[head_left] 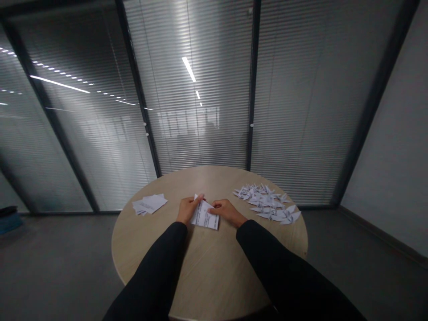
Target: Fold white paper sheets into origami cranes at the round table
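Between my hands, over the middle of the round table, is a sheet of printed paper with a slanting folded edge at its top right. My left hand pinches its upper left side, thumb on top. On the right edge, my right hand grips the paper between thumb and fingers. Away to the left lies a loose stack of paper sheets. Over on the right, many folded paper cranes are gathered in rows close together.
The round wooden table has its far edge near a glass partition with blinds. A grey wall rises on the right. Near the floor at far left sits a blue and black object, cut off by the frame.
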`<state>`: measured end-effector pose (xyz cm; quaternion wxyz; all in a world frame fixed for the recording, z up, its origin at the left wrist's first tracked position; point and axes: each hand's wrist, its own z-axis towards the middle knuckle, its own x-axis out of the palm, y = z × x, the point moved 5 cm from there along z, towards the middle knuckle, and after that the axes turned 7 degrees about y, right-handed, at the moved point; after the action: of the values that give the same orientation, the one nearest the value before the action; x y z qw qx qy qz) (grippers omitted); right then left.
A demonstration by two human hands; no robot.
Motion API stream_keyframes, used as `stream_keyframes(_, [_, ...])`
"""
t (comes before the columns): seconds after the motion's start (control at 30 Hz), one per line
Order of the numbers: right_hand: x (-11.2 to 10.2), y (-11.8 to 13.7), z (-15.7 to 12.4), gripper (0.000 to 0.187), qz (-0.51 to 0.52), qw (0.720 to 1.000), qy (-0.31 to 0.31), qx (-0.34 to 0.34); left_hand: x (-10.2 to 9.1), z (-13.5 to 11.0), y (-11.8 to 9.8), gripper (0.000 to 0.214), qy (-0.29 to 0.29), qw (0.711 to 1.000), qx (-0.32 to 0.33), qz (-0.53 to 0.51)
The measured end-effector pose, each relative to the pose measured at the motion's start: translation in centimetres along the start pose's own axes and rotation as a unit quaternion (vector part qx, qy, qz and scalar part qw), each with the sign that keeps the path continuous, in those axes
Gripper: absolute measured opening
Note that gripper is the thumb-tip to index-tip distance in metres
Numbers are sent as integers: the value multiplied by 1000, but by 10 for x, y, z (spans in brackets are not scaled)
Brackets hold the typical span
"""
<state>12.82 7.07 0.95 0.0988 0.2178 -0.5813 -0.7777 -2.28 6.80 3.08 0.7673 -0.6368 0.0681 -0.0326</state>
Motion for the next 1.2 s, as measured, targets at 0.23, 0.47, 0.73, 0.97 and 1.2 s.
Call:
stream_keyframes(0.23, [2, 5, -2, 31, 7, 1000, 14, 6, 1, 2, 4, 41, -11, 1000, 2, 10])
stream_keyframes(0.47, [2, 10, -3, 32, 7, 1000, 23, 5, 0, 1, 4, 40, -26, 1000, -5, 5])
stream_keyframes(0.73, [1, 4, -1, 34, 5, 1000, 24, 8, 2, 0, 3, 49, -13, 1000, -15, -8])
stream_keyframes(0.97, [-3, 2, -1, 33, 16, 1000, -5, 4, 6, 0, 2, 47, 23, 999, -13, -26])
stream_keyframes(1.2, [1, 2, -1, 34, 18, 1000, 10, 6, 2, 4, 4, 43, 23, 999, 22, -20])
